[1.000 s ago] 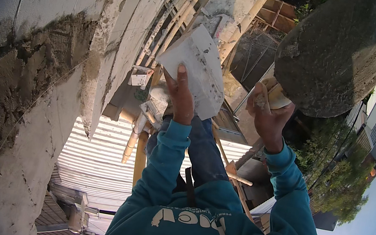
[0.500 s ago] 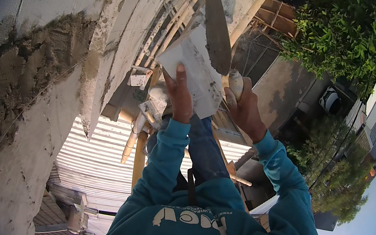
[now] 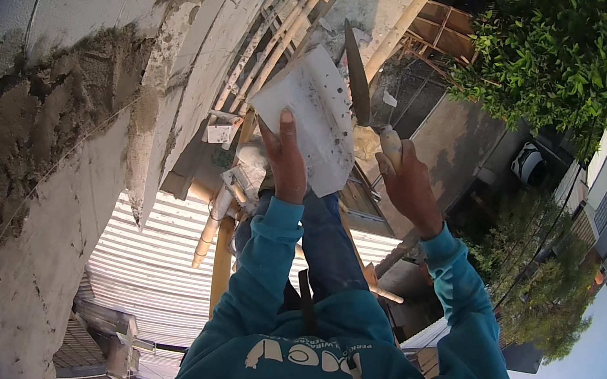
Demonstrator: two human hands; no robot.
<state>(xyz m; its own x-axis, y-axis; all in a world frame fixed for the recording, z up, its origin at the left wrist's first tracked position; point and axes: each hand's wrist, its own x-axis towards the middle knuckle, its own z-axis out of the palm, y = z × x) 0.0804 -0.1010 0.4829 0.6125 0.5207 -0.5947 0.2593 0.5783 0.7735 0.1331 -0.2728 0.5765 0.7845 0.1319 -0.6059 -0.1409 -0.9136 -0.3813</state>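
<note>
My left hand (image 3: 288,159) grips a whitish masonry block (image 3: 313,116) from its near left side, thumb laid on the upper face. The block is tilted above my legs, and dark specks and pits dot its right part. My right hand (image 3: 411,184) is closed round the pale, mortar-smeared handle of a pointed trowel (image 3: 358,77). The blade points away from me along the block's far right edge and is turned nearly edge-on. Whether it touches the block I cannot tell. A small white chip (image 3: 389,98) shows just right of the blade.
On the left runs a wall (image 3: 62,207) with rough wet-looking mortar (image 3: 37,116). Bamboo poles (image 3: 269,57) and a wooden plank (image 3: 403,23) lie ahead. Far below are a corrugated roof (image 3: 149,260) and a paved yard (image 3: 457,146). Leafy branches (image 3: 561,64) hang at the upper right.
The trowel has moved down and right, its blade turning from broad side to nearly edge-on. The block has shifted slightly toward its lower left. A white chip now shows beside the blade.
</note>
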